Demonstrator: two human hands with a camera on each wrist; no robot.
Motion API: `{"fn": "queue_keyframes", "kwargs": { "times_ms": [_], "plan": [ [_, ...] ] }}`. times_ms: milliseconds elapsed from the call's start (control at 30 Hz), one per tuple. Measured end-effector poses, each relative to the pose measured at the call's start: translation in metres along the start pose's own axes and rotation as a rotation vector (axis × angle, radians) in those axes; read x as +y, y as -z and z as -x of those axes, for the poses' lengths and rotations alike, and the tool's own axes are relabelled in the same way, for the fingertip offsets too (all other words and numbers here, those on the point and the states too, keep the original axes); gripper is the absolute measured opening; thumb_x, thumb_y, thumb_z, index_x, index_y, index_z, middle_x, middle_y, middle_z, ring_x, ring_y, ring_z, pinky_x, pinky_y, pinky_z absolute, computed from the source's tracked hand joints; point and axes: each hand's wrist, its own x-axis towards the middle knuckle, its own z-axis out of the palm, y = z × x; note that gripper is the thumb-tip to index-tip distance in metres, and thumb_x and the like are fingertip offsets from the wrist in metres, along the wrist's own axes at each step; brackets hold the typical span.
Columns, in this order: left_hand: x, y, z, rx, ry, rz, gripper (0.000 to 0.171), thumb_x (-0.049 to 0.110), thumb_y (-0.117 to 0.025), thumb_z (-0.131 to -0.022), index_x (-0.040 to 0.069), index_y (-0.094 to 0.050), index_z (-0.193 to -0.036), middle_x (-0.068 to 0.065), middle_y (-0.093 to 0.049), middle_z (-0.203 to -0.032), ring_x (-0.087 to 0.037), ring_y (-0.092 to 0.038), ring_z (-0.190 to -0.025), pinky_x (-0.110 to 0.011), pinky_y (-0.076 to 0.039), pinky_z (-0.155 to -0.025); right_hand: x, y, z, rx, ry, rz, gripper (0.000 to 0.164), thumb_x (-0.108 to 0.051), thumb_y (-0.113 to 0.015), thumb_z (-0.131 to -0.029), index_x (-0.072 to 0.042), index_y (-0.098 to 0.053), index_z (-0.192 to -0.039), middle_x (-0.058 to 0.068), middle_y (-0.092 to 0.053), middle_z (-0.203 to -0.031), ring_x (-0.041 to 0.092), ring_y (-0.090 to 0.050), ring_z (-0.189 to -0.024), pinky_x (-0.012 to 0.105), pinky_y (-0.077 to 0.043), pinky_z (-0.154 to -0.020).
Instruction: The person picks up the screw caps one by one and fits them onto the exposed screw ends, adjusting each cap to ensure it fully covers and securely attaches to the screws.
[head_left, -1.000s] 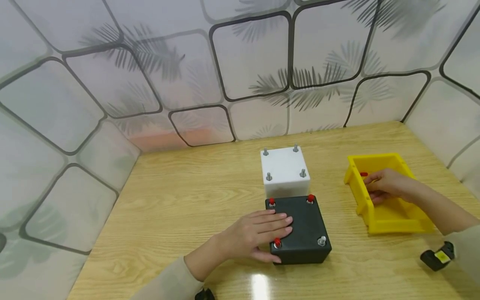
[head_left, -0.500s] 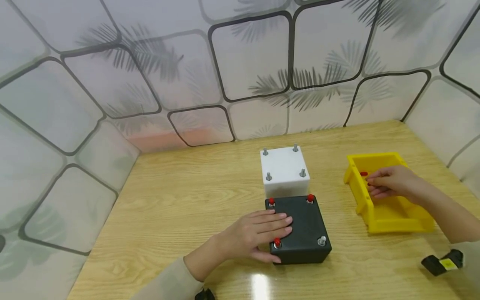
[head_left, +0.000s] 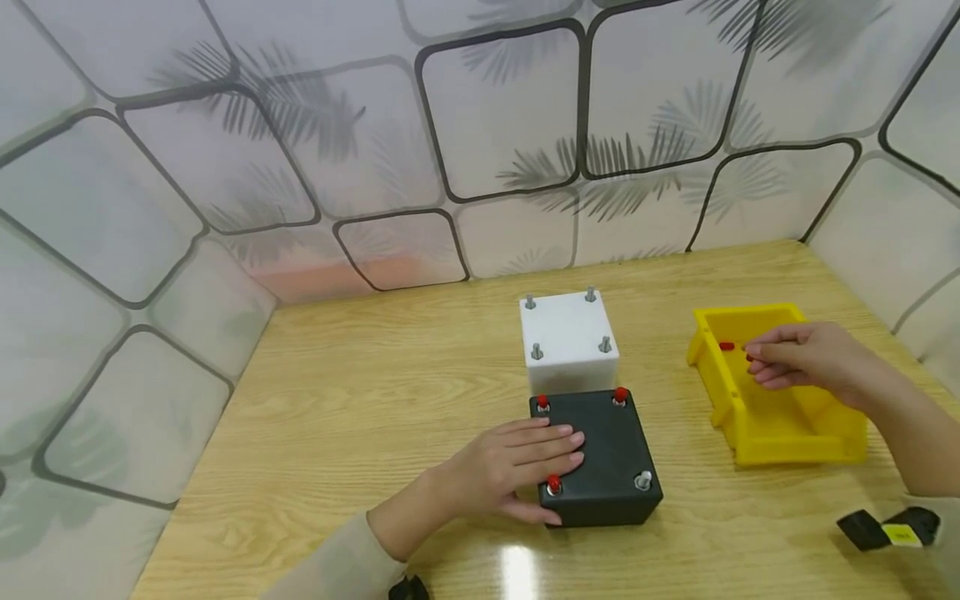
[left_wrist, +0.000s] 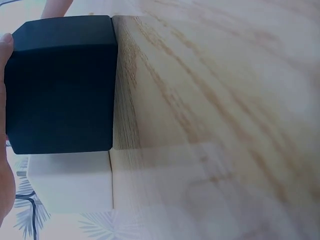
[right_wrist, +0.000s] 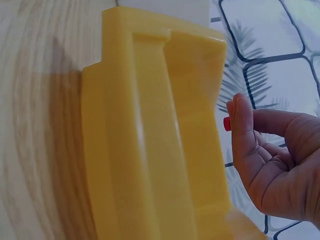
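With fingers laid flat, my left hand [head_left: 498,467] rests on the left part of a black box [head_left: 615,450]. Metal studs stand at the box's corners; three carry red caps, and the front right stud [head_left: 643,481] is bare. My right hand [head_left: 821,362] is raised over the yellow bin [head_left: 798,457]. Between its thumb and fingers it pinches a small red cap [right_wrist: 227,123], mostly hidden by the fingertips. Another red piece [head_left: 726,346] lies in the bin near its back left. In the left wrist view the black box's side shows, with fingers along its edge.
Directly behind the black box stands a white box [head_left: 567,329] with several metal studs on top. All stand on a wooden table [head_left: 360,400]. Patterned walls [head_left: 510,125] close off the back and sides.
My right hand has risen from inside the bin and moved a little right, with the red cap between its fingertips. My left hand has stayed on the black box.
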Motion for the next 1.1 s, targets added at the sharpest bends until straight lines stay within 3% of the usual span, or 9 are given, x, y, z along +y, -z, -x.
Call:
{"fn": "queue_keyframes", "kwargs": {
  "times_ms": [433, 667, 1100],
  "plan": [
    [0.001, 0.000, -0.001, 0.004, 0.001, -0.004, 0.071, 0.053, -0.073, -0.076, 0.000, -0.063, -0.121, -0.015, -0.059, -0.129, -0.026, -0.054, -0.123, -0.037, -0.037, -0.109, -0.004, 0.003, 0.009, 0.035, 0.046, -0.001, 0.022, -0.013, -0.054, -0.097, -0.021, -0.070, -0.084, 0.000, -0.070, -0.079, 0.018, -0.069, -0.070, 0.030, -0.059, -0.067],
    [0.002, -0.001, 0.000, 0.001, 0.003, -0.004, 0.072, 0.053, -0.073, -0.075, 0.000, -0.062, -0.122, -0.015, -0.058, -0.130, -0.026, -0.053, -0.123, -0.037, -0.037, -0.109, -0.005, -0.002, 0.014, 0.037, 0.052, -0.002, 0.018, -0.013, -0.055, -0.096, -0.014, -0.070, -0.087, 0.001, -0.070, -0.078, 0.018, -0.068, -0.069, 0.030, -0.059, -0.065],
    [0.002, -0.003, 0.000, 0.010, 0.004, 0.001, 0.073, 0.053, -0.076, -0.072, 0.000, -0.063, -0.121, -0.015, -0.059, -0.129, -0.025, -0.054, -0.123, -0.037, -0.037, -0.109, -0.006, -0.020, 0.027, 0.000, 0.149, 0.069, 0.016, -0.010, -0.053, -0.097, -0.007, -0.068, -0.093, 0.003, -0.069, -0.078, 0.018, -0.066, -0.067, 0.030, -0.059, -0.063]
  ]
}}
